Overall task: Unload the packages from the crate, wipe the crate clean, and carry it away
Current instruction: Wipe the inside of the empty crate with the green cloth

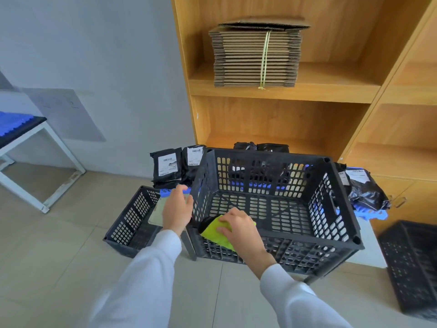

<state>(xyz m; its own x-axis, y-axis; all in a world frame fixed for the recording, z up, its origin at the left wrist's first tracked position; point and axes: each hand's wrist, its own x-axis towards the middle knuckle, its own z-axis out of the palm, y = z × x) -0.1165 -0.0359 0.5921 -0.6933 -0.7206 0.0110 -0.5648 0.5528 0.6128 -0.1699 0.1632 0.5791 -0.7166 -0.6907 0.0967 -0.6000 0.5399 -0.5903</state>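
Observation:
A black perforated plastic crate (335,218) stands in front of me on a low surface, with nothing inside but the cloth. My right hand (238,227) presses a yellow-green cloth (216,233) against the crate's near left inner corner. My left hand (178,208) holds the crate's left wall from outside. Black packages with white labels (166,166) stand behind the crate on the left. More black packages (365,190) lie at its right, on a blue mat (371,214).
A second black crate (132,221) sits on the floor at the left, and a third black crate (411,263) at the right. A wooden shelf unit (331,93) behind holds a bundle of flat cardboard (256,55). A white-framed table (26,143) stands at far left.

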